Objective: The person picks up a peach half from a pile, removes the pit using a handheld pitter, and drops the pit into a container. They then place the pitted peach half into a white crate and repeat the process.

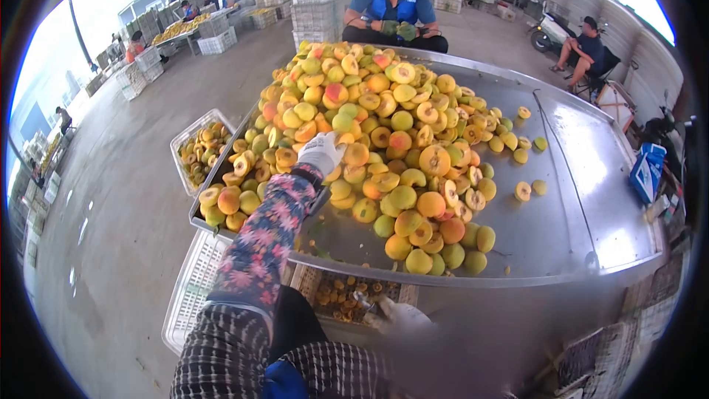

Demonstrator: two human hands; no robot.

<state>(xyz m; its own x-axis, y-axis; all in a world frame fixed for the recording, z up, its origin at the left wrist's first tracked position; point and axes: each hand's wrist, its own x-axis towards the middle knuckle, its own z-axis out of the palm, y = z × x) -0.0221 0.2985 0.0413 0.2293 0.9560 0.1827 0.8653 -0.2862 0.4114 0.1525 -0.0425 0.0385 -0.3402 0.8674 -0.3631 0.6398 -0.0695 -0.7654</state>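
Note:
A heap of peaches (354, 107), many of them cut into halves, covers much of the metal table (569, 170). My left hand (321, 154), in a white glove, reaches onto the left side of the heap. Its fingers are bent down among the fruit and mostly hidden. Low at the table's near edge is my right hand (402, 319), also gloved in white and partly blurred. It is closed around a small shiny metal tool (363, 299). Below that tool, a crate (306, 281) holds dark peach pits and scraps (341, 294).
Left of the table stands a white crate of peach halves (203, 149); another white crate (193, 281) is nearer me. Across the table sits a person in a blue vest (399, 4). Another person (588, 48) sits at the right. Stacked crates (314, 0) stand behind.

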